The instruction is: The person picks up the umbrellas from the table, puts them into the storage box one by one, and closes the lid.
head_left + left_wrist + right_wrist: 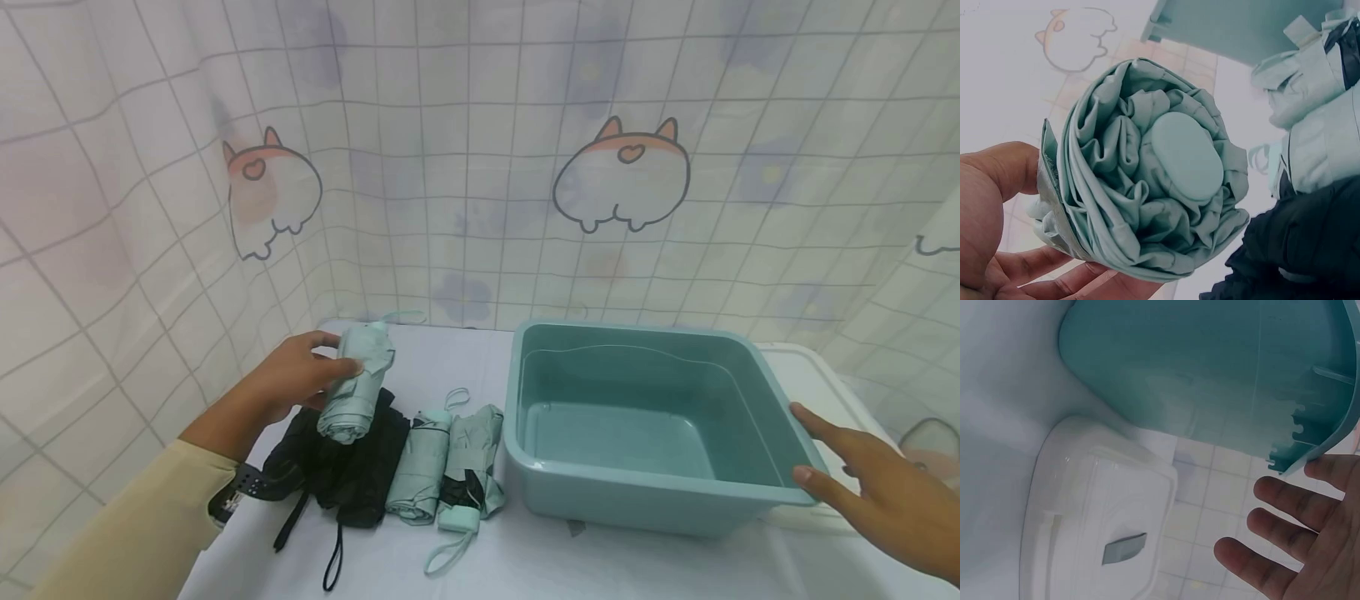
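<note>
A rolled mint-green folding umbrella [358, 387] is gripped in my left hand [300, 375], above the black umbrellas. In the left wrist view its round end [1188, 156] faces the camera, thumb on one side and fingers below. At the right, my right hand [877, 483] touches the rim of a teal plastic basin [615, 492] with its fingers spread. The right wrist view shows these fingers [1285, 531] mostly straight beside the basin's outer wall [1210, 375]. The inside of the basin holds nothing visible.
Black folded umbrellas [367, 475] with wrist straps lie on the white table. To their right are two mint umbrellas, one rolled [422, 475] and one looser [472, 442]. A white lid-like container [1104, 506] with a grey latch stands right of the basin. A patterned curtain [465, 167] hangs behind.
</note>
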`<state>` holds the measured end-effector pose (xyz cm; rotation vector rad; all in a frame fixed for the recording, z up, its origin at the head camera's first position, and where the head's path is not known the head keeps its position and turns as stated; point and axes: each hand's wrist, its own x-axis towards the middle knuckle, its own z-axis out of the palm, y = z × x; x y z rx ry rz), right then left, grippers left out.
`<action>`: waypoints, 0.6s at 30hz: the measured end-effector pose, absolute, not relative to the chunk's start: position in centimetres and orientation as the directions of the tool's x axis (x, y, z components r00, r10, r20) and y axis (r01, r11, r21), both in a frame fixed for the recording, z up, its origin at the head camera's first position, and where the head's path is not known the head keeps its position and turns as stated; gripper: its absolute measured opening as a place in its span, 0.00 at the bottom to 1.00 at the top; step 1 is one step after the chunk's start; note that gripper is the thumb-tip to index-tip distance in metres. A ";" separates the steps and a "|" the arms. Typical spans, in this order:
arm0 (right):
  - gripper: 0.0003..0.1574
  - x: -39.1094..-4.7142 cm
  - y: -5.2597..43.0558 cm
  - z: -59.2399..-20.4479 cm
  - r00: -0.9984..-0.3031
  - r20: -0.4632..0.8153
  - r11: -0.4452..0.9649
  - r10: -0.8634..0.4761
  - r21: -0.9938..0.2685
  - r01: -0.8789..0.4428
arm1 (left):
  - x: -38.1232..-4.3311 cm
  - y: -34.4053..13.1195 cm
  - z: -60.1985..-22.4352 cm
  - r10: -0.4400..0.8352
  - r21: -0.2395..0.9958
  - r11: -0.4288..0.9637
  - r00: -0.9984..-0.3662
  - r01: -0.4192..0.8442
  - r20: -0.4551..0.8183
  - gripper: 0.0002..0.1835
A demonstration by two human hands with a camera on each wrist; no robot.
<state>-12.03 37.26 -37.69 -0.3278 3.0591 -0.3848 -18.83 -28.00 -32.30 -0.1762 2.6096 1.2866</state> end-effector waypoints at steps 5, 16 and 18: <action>0.55 -11.9 37.2 -37.6 -0.975 -0.006 0.943 -0.222 -0.257 -0.213 | -18.7 -27.3 -32.0 0.025 0.792 0.580 -0.967 -0.192 -0.252 0.46; 0.54 -11.7 37.2 -37.5 -0.977 -0.010 0.939 -0.212 -0.280 -0.201 | -18.6 -25.4 -31.2 0.073 0.836 0.518 -0.964 -0.181 -0.255 0.44; 0.54 -11.6 37.2 -37.5 -0.978 -0.010 0.941 -0.211 -0.275 -0.200 | -18.6 -25.0 -31.0 0.079 0.835 0.522 -0.964 -0.176 -0.253 0.44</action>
